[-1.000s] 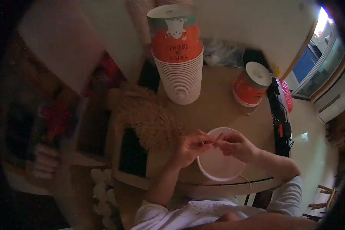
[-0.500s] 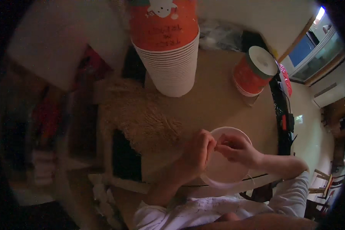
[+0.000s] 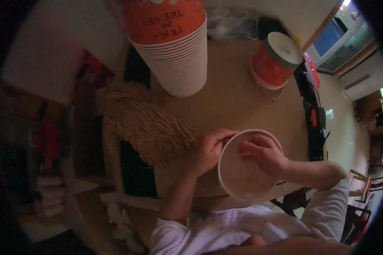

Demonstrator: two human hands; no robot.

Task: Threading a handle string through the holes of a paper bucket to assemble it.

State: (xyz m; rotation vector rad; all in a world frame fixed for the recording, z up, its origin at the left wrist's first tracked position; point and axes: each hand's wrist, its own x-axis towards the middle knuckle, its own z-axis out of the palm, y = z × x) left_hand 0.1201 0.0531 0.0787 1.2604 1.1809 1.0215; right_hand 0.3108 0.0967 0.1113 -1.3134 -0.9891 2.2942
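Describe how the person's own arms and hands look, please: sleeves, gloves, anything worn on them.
Both hands are bare: no gloves, and no ring or watch can be made out in this dim picture. The left hand comes out of a short white sleeve that ends above the elbow, so the forearm is uncovered. The right hand likewise follows a bare forearm into a white sleeve near the elbow.

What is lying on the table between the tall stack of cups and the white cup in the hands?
Only bare brown table, seen in the head view.
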